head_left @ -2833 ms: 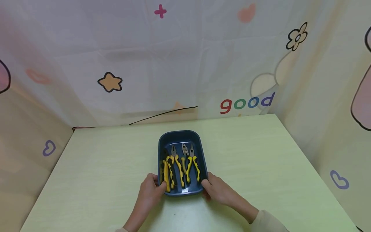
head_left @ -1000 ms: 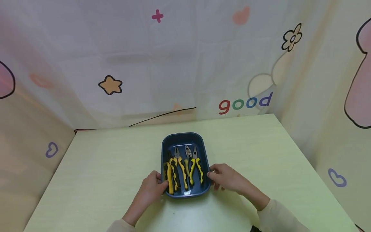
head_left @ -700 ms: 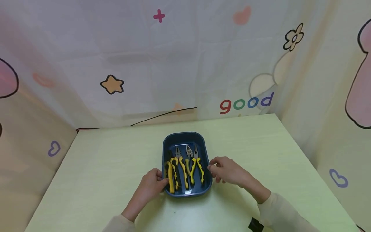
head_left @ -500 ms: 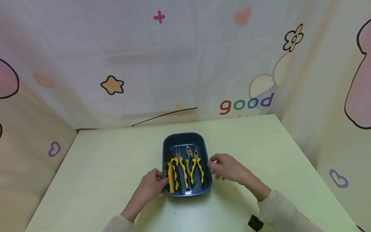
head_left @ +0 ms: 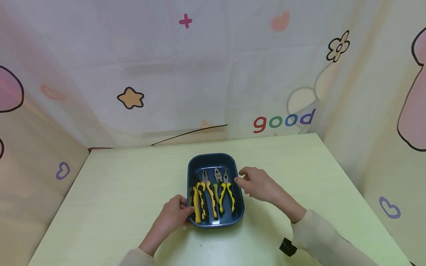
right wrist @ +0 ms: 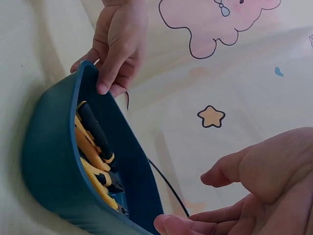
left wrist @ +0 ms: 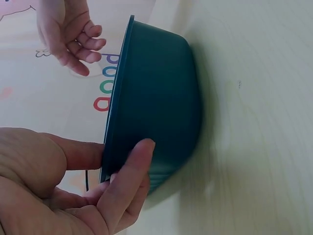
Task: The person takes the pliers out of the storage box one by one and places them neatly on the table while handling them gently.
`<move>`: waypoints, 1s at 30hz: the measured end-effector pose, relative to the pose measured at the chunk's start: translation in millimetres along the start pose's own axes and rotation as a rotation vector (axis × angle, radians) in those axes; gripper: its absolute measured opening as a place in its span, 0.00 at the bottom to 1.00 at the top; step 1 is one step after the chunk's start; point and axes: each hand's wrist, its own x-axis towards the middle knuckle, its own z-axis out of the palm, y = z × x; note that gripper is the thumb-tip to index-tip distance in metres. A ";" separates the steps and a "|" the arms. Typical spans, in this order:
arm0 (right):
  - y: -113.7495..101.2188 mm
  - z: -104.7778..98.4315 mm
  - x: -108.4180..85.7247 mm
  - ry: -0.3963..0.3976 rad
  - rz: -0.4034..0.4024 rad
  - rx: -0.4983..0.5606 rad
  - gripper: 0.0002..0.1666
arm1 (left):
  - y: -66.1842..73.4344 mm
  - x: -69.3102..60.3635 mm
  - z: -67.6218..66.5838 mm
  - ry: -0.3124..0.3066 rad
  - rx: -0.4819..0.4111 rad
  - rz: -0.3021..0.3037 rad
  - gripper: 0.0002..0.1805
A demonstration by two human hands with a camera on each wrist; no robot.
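A dark blue plastic bin (head_left: 213, 159) stands on the table with several pliers inside. Their handles are yellow and black; needle-nose pliers (head_left: 222, 195) lie at the right, another pair (head_left: 212, 199) in the middle, and more handles (head_left: 196, 207) crowd the left wall. My left hand (head_left: 173, 213) grips the bin's near left rim, thumb on top and fingers against the outer wall (left wrist: 156, 93). My right hand (head_left: 261, 184) is by the right rim, holding nothing. Its thumb and fingers are spread apart in the right wrist view, fingertips (right wrist: 171, 224) close to the rim; contact is unclear.
The pale table (head_left: 133, 177) reaches back to a printed curtain (head_left: 199, 74) that also hangs at both sides. A small black object (head_left: 287, 246) shows beside the right sleeve (head_left: 327, 236).
My right hand has let go of the bin's near right corner and moved farther up along the right rim. The bin has shifted slightly right. My left hand keeps its grip.
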 end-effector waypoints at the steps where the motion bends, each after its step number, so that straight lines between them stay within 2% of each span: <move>1: -2.4 0.1 0.5 0.006 0.004 -0.014 0.27 | -0.2 0.0 0.4 -0.005 -0.016 -0.005 0.10; 4: -8.8 1.9 2.7 0.023 -0.004 -0.055 0.26 | -1.2 0.5 1.3 -0.015 -0.050 -0.016 0.10; 11: -23.0 15.1 14.4 0.034 -0.054 -0.135 0.15 | 0.3 1.0 0.4 -0.046 -0.073 -0.022 0.10; 16: -30.0 30.4 23.1 0.018 -0.048 -0.220 0.16 | 1.6 1.4 0.3 -0.055 -0.055 -0.011 0.10; 20: -32.3 44.4 26.7 0.018 -0.066 -0.365 0.19 | 1.7 1.7 0.3 -0.051 -0.055 -0.013 0.10; 24: -31.2 56.8 26.1 0.056 -0.125 -0.516 0.21 | 0.5 2.0 1.4 -0.049 -0.074 -0.013 0.10; 30: -28.4 70.2 27.1 0.108 -0.144 -0.620 0.24 | 2.8 1.0 -0.2 -0.052 -0.068 -0.031 0.10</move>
